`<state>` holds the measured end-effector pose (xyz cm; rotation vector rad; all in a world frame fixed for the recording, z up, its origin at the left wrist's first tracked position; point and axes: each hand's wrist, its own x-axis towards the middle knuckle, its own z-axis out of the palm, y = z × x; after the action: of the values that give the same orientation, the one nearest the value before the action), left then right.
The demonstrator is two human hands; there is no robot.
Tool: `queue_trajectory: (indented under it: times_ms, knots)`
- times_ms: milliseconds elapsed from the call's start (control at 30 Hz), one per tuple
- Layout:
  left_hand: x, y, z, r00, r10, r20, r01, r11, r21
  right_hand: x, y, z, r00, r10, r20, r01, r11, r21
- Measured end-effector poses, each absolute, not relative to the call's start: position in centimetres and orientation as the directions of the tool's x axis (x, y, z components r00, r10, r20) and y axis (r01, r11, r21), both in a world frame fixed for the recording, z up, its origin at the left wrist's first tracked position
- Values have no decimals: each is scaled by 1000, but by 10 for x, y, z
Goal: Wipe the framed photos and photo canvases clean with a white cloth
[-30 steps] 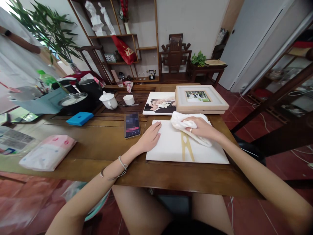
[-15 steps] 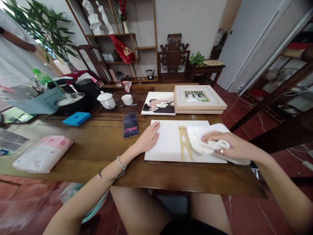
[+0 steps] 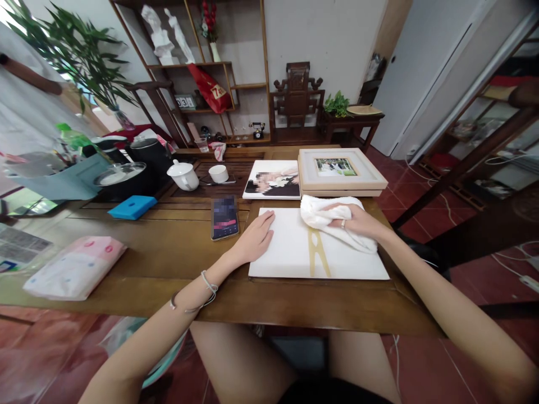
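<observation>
A white album (image 3: 290, 252) with a gold mark on its cover lies flat on the wooden table (image 3: 177, 247) in front of me. My left hand (image 3: 255, 240) rests open, fingers flat, on the album's left edge. My right hand (image 3: 357, 220) is closed on a white cloth (image 3: 324, 213) and presses it on the album's far right part. Beyond the album sit a photo print (image 3: 273, 179) and a framed picture box (image 3: 339, 171).
A phone (image 3: 224, 216) lies left of the album. Further left are a blue box (image 3: 132, 206), a pink tissue pack (image 3: 76, 269), a teapot (image 3: 184, 175), a cup (image 3: 218, 173) and a dark pot (image 3: 122, 178). Shelves and a carved chair stand behind.
My right hand swept the cloth from the album's near right edge back up to its far right part. The left hand stayed where it was.
</observation>
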<state>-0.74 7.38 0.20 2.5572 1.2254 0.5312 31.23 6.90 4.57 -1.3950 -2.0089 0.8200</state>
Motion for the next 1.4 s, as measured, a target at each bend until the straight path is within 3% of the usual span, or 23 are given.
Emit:
queue_trajectory:
  times_ms: [133, 267, 400, 500, 667, 800, 900, 1133, 1233, 1300, 1400]
  knots:
    - [-7, 74, 2, 579, 788, 210, 695, -612, 377, 315, 53, 43, -380, 918, 111, 554, 322, -768]
    - [-7, 74, 1, 581, 785, 213, 692, -615, 377, 318, 19, 46, -612, 778, 141, 376, 443, -814]
    - [-6, 74, 2, 575, 790, 214, 694, -609, 385, 319, 4, 46, -701, 691, 174, 261, 476, -840]
    - [-6, 73, 3, 577, 793, 196, 702, -604, 378, 320, 16, 45, -664, 729, 166, 303, 465, -832]
    - [-7, 74, 3, 581, 788, 204, 699, -611, 371, 318, 58, 39, -457, 861, 222, 478, 449, -755]
    - [-8, 74, 2, 587, 784, 205, 696, -617, 368, 317, 74, 33, -363, 862, 352, 593, 506, -626]
    - [-8, 74, 3, 584, 782, 218, 690, -620, 373, 319, 63, 32, -379, 854, 357, 646, 521, -558]
    - [-7, 73, 3, 581, 787, 206, 698, -613, 371, 326, 1, 39, -654, 699, 289, 406, 647, -645]
    - [-7, 74, 1, 582, 783, 218, 695, -619, 366, 328, -8, 45, -728, 645, 231, 330, 625, -707]
    - [-7, 74, 1, 580, 784, 223, 694, -618, 369, 331, 1, 46, -721, 660, 211, 317, 585, -747]
    - [-7, 73, 2, 583, 786, 207, 697, -614, 370, 333, 31, 44, -607, 774, 178, 415, 501, -759]
